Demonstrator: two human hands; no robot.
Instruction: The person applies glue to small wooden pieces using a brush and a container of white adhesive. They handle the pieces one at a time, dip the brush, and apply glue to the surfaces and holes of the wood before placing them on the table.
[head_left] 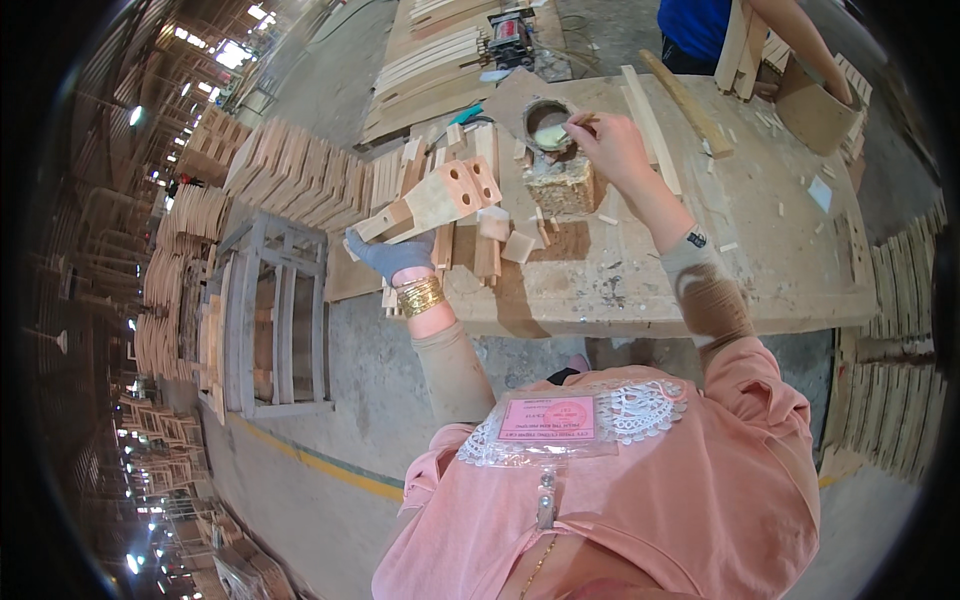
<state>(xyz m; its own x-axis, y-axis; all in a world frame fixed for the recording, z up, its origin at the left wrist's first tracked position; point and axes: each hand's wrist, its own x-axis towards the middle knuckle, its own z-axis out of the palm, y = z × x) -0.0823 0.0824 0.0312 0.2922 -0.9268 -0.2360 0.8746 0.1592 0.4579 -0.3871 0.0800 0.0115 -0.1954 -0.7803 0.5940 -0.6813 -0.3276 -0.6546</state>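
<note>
At the surface's [640,285] far right corner, a round tub [812,115] partly hides a co-worker's hand [839,92]. A drilled wooden piece [437,198] partly covers the left grip [384,257]; the right grip's [604,142] tool [553,136] is indistinct.

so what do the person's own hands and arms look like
The left hand wears a grey-blue glove, with gold bangles at the wrist. The right hand is ungloved. Brownish undersleeves cover both forearms under pink outer sleeves; a dark mark shows near the right wrist.
</note>
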